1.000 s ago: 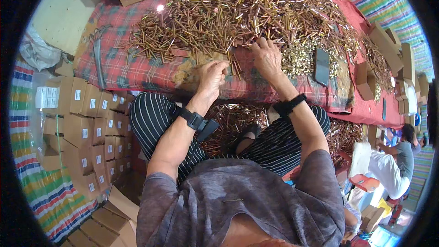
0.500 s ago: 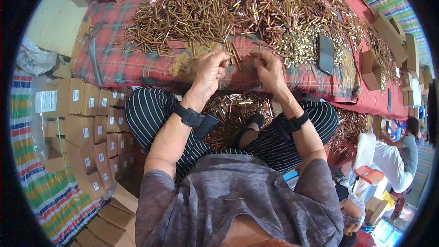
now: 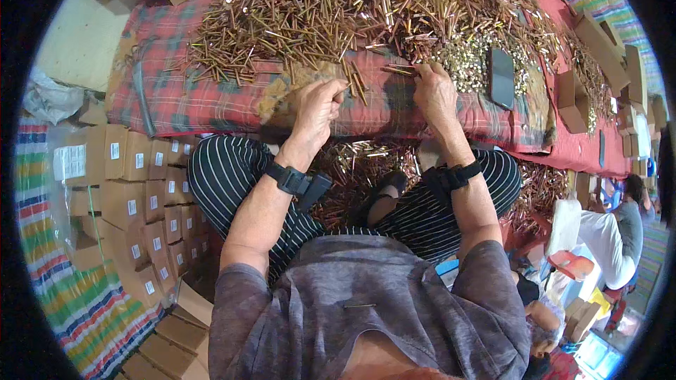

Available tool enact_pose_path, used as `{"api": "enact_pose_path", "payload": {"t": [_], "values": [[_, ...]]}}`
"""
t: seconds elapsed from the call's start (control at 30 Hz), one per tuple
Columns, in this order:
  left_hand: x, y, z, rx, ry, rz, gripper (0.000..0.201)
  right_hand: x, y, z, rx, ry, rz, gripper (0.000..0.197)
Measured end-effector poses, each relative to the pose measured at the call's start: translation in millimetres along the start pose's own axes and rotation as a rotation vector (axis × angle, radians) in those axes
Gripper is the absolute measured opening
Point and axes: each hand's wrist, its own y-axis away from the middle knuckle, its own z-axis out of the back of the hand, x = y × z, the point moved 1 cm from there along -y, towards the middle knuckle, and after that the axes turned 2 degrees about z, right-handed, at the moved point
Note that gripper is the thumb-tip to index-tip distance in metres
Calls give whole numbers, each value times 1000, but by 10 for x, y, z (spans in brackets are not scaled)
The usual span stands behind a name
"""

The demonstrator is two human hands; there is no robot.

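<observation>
My left hand (image 3: 318, 111) hovers over the near edge of the plaid-covered work surface, fingers curled together; whatever they may hold is hidden. Just past its fingertips lie a few loose bolt-like metal rods (image 3: 358, 84). My right hand (image 3: 436, 95) is at the near left edge of a heap of small, pale-gold nut-like pieces (image 3: 465, 63), its fingertips bent together. I cannot make out what is between them. Beside those fingertips, a couple of rods (image 3: 399, 70) lie on the cloth. A large heap of long copper-coloured rods (image 3: 303, 24) spreads behind both hands.
A dark phone (image 3: 501, 79) lies on the small pieces. Stacked cardboard boxes (image 3: 127, 193) stand at the left, and open boxes (image 3: 574, 102) at the right. More rods (image 3: 366, 169) lie below the work surface between my legs. Another person (image 3: 627, 222) sits at the far right.
My right hand has moved right and slightly away from me, to the small pieces. My left hand has shifted slightly left. The gap between my hands is wider.
</observation>
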Motion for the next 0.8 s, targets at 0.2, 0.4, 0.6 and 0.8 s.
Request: {"api": "enact_pose_path", "payload": {"t": [0.2, 0.4, 0.6, 0.8], "values": [[49, 7, -99, 37, -18, -2, 6, -8, -2, 11, -73, -22, 6, 15], [37, 11, -112, 28, -36, 16, 11, -14, 9, 43, -62, 41, -23, 9], [42, 31, -144, 92, -52, 19, 7, 134, 139, 97, -131, -317, 13, 11], [55, 52, -170, 155, -43, 42, 10, 372, 263, 44, 279, -1503, -320, 8]]}}
